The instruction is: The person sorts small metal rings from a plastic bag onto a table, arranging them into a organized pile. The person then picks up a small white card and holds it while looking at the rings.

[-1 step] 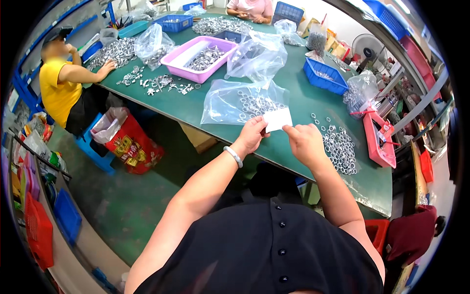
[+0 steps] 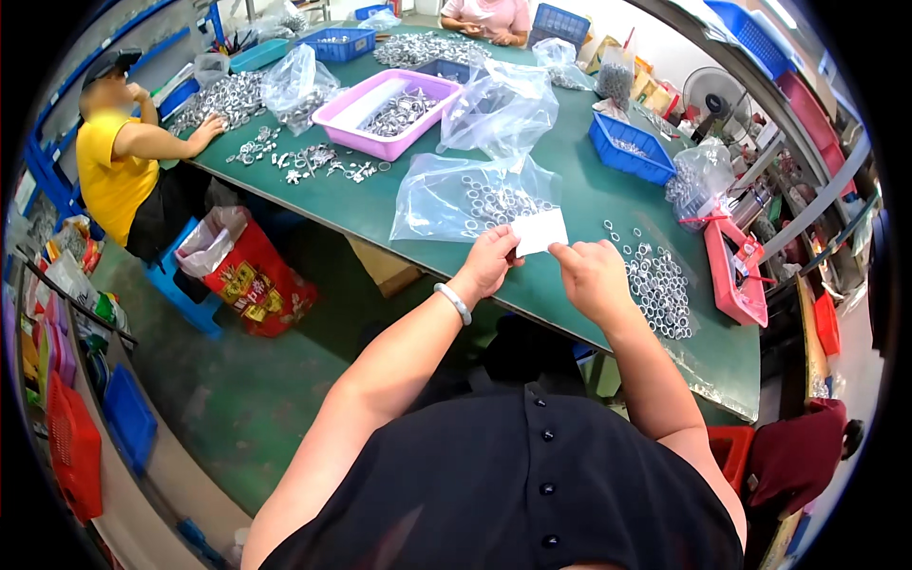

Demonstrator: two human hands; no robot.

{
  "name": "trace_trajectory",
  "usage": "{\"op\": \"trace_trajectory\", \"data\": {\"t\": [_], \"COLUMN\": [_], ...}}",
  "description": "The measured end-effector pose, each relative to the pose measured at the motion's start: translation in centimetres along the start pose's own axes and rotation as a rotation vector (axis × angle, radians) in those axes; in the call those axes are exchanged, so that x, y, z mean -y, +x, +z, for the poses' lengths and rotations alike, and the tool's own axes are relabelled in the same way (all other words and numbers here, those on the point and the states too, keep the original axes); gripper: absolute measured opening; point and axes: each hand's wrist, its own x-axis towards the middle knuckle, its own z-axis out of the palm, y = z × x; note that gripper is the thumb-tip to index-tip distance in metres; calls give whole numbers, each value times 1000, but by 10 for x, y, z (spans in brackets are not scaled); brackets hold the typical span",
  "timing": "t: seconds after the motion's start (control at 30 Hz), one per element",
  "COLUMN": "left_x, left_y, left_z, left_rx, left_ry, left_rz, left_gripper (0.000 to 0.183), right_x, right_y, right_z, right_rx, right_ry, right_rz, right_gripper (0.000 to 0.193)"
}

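Note:
A small blank-looking white card [image 2: 540, 231] is pinched at its left edge by my left hand [image 2: 491, 261], which wears a pale bangle. My right hand [image 2: 597, 275] is closed, its fingertips at the card's lower right edge. Just beyond the card, a clear plastic bag [image 2: 427, 204] lies flat with several metal rings [image 2: 496, 201] in it. To the right of my right hand, a loose pile of metal rings [image 2: 657, 290] is spread on the green table [image 2: 579, 114].
A pink-purple tray [image 2: 388, 144] of metal parts and another clear bag [image 2: 503, 104] stand farther back. Blue basket [image 2: 632, 147] and pink bin [image 2: 733, 271] are at right. A person in yellow [image 2: 119, 171] sits left beside a red sack [image 2: 255, 275]; another person [image 2: 484, 17] sits across.

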Motion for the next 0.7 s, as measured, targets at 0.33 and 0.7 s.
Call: {"op": "trace_trajectory", "data": {"t": [0.33, 0.7], "left_x": [10, 7], "left_y": [9, 4], "left_z": [-7, -2], "left_rx": [55, 42], "left_ry": [-102, -22], "left_rz": [16, 35], "left_gripper": [15, 11], "right_x": [5, 13], "right_y": [8, 6], "right_z": [1, -7], "right_rx": [40, 14], "right_ry": [-52, 10], "right_rz": [-42, -14], "right_gripper": [14, 23]}}
